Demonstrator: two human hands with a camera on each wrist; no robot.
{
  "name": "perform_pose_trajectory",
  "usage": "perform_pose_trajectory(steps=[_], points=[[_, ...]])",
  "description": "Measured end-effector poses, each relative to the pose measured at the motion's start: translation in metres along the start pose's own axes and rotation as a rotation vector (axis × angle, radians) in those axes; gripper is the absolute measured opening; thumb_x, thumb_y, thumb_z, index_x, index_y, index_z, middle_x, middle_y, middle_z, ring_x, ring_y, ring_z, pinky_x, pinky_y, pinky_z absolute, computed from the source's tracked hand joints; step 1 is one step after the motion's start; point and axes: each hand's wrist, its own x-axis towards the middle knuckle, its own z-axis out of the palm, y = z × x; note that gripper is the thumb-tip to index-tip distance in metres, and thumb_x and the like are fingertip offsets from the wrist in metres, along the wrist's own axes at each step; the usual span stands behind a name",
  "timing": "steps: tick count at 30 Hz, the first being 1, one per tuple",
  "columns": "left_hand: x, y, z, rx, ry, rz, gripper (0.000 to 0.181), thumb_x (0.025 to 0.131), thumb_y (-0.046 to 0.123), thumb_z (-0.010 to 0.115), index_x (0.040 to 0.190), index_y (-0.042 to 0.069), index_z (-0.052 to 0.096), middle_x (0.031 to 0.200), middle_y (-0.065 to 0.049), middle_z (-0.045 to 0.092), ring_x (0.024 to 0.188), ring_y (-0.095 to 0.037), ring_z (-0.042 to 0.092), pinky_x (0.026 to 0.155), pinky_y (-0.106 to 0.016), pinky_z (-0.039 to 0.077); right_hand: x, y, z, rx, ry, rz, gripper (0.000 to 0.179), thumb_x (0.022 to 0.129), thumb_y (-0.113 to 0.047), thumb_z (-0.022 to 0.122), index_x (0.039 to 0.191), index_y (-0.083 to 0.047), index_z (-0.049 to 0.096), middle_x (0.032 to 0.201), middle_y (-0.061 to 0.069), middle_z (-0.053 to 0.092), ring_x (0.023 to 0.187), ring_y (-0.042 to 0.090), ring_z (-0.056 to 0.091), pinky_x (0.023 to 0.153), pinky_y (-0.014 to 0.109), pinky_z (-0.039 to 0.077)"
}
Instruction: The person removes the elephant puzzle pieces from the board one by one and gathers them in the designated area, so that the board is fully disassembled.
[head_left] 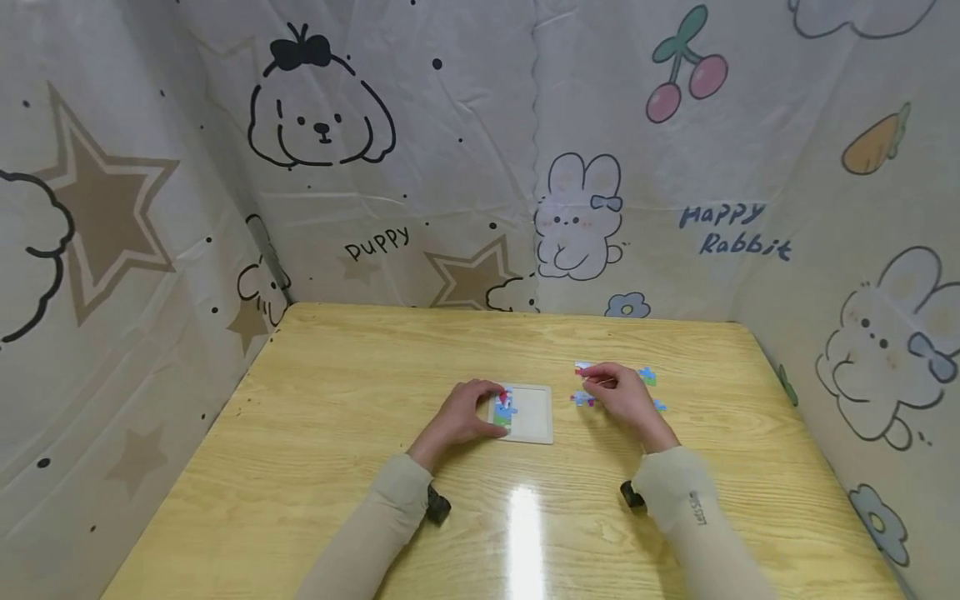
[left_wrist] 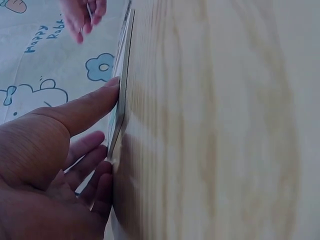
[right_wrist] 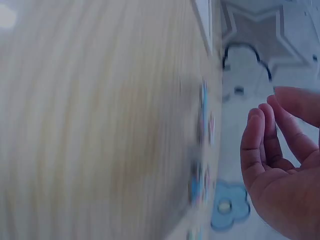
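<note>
Notably, gripped a pale square tray (head_left: 534, 415) on the wooden table (head_left: 360, 375) at its left side, using the left hand (head_left: 456, 415) with thumb at the near edge and curved fingers toward the far edge. Saw puzzle pieces (head_left: 504, 408) in blue, green and red inside the tray, along its left side, with bare floor to their right. Held the right hand (head_left: 621, 398) just to the right of the tray, above the table, with bent fingers and thumb close to forefinger; could not tell a pinched piece from bare fingertips. Noted loose pieces (head_left: 581, 399) on the wood around the right hand, partly hidden behind it. Wore long pale sleeves (head_left: 367, 533), with a small black device (head_left: 438, 506) at each wrist. Showed, beyond the table, a printed curtain (head_left: 465, 117) with puppy, star and rabbit drawings.
</note>
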Motion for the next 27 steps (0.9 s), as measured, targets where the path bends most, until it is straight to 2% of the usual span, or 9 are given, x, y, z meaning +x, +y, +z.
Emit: perform_pose_trajectory(steps=[6,11,21,27], points=[[-0.001,0.007,0.002,0.028,0.019,-0.020,0.083,0.077,0.027,0.094,0.147,0.005,0.055,0.149,-0.014,0.056,0.128,-0.034,0.049,0.112,-0.050,0.041,0.009,-0.011,0.039,0.050,-0.074,0.016,0.025,0.101,-0.012,0.066,0.124,0.000,0.071,0.108,0.013,0.069,0.089,0.022,0.063,0.075,0.028,0.051],[0.001,0.009,0.004,0.049,0.008,-0.053,0.089,0.076,0.032,0.095,0.150,0.009,0.052,0.153,-0.012,0.054,0.126,-0.031,0.048,0.111,-0.048,0.042,0.012,-0.019,0.061,0.079,-0.144,0.034,0.025,0.102,-0.011,0.064,0.124,0.000,0.070,0.108,0.013,0.070,0.087,0.019,0.064,0.077,0.029,0.055],[0.001,0.011,0.003,0.077,-0.014,-0.083,0.094,0.074,0.035,0.095,0.153,0.011,0.051,0.157,-0.009,0.052,0.132,-0.031,0.046,0.114,-0.047,0.042,0.014,-0.031,0.081,0.092,-0.206,0.080,0.029,0.102,-0.013,0.065,0.129,-0.002,0.069,0.116,0.014,0.073,0.092,0.018,0.068,0.083,0.031,0.057],[0.002,0.010,0.003,0.075,-0.026,-0.085,0.092,0.075,0.035,0.095,0.153,0.011,0.051,0.159,-0.006,0.050,0.134,-0.030,0.046,0.115,-0.046,0.041,0.015,-0.034,0.088,0.101,-0.196,0.082,0.031,0.102,-0.013,0.066,0.129,0.000,0.069,0.110,0.013,0.076,0.087,0.016,0.070,0.081,0.030,0.057]])
